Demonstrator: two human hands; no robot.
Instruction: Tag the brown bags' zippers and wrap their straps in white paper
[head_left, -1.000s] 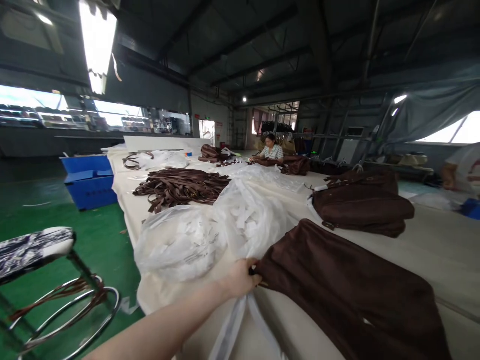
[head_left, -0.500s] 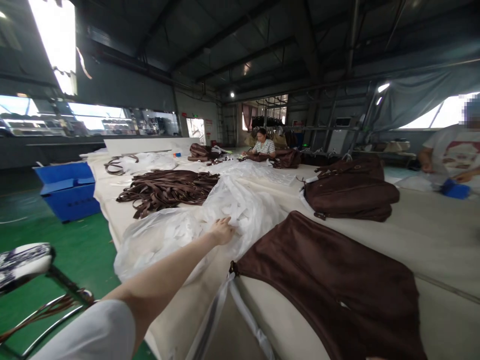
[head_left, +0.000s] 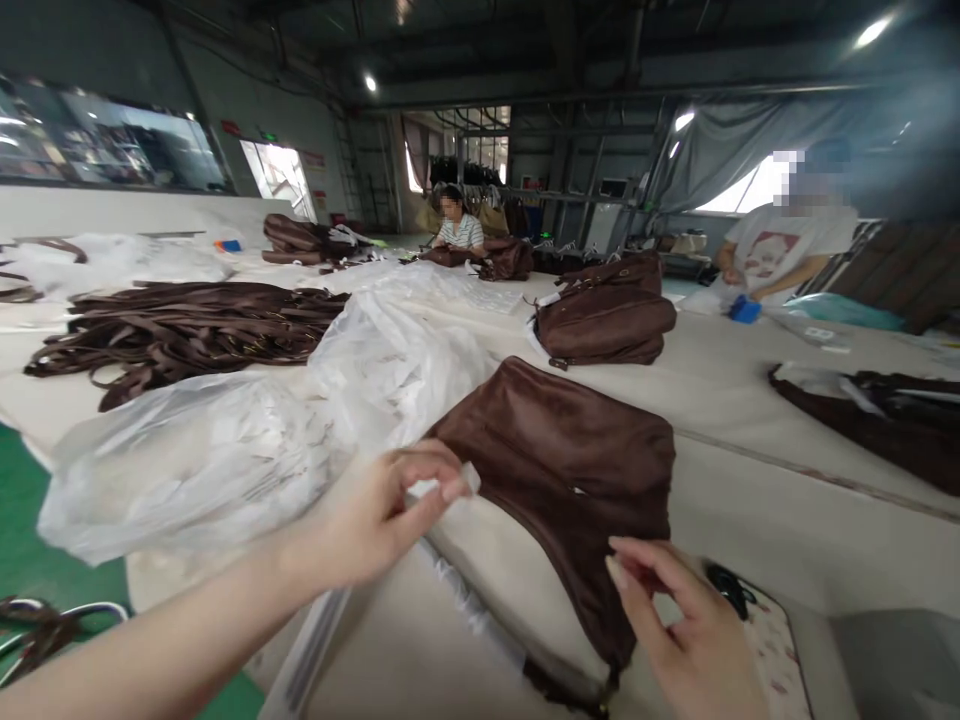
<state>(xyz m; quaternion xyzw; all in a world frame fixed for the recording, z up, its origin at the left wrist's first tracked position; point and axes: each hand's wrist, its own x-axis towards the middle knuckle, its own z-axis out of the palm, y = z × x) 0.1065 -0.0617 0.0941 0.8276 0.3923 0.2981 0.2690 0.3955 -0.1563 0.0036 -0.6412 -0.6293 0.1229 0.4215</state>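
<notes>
Apparently left hand (head_left: 397, 505) pinches white scrap (head_left: 466, 480); right hand (head_left: 675, 615), loosely curled, empty, near bag's (head_left: 570, 450) edge.

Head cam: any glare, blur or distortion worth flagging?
Head view: window at right blown out; pale haze near the upper-right lamp; ceiling underexposed; left hand slightly smeared, probably motion; wide-angle stretch towards the edges; pixelated blocks over a co-worker's head.
</notes>
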